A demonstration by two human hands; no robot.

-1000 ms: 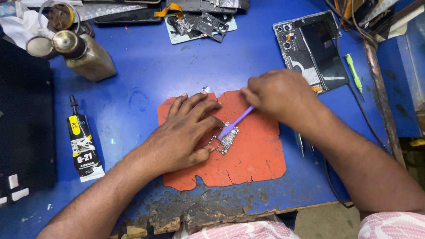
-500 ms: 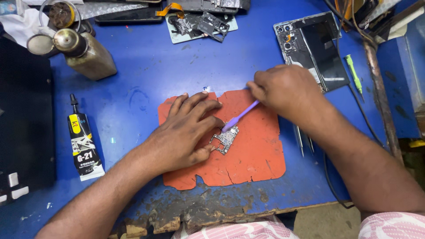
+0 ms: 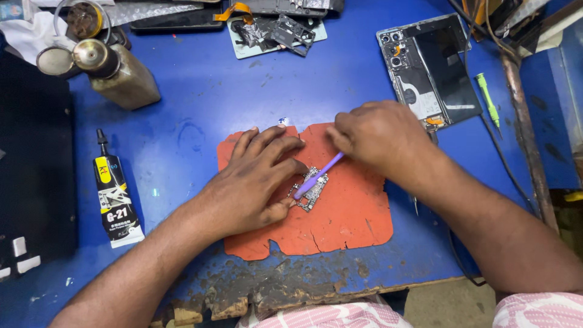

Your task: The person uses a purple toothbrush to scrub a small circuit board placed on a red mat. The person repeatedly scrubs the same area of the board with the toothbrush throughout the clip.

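Observation:
A small circuit board [image 3: 314, 191] lies on an orange mat [image 3: 352, 218] in the middle of the blue bench. My left hand [image 3: 255, 179] rests flat on the mat, with its thumb and fingertips pinning the board's left edge. My right hand [image 3: 379, 136] is closed around a thin purple brush [image 3: 320, 174], whose tip touches the top of the board.
An opened phone body [image 3: 431, 70] lies at the back right beside a green screwdriver [image 3: 487, 97]. A glue tube [image 3: 115, 197] lies left of the mat. A brass-capped bottle [image 3: 118, 73] stands at the back left. Loose phone parts [image 3: 276, 30] sit at the rear. The bench's front edge is chipped.
My right hand has shifted slightly, moving the purple brush back and forth over the board. My left hand has stayed in place.

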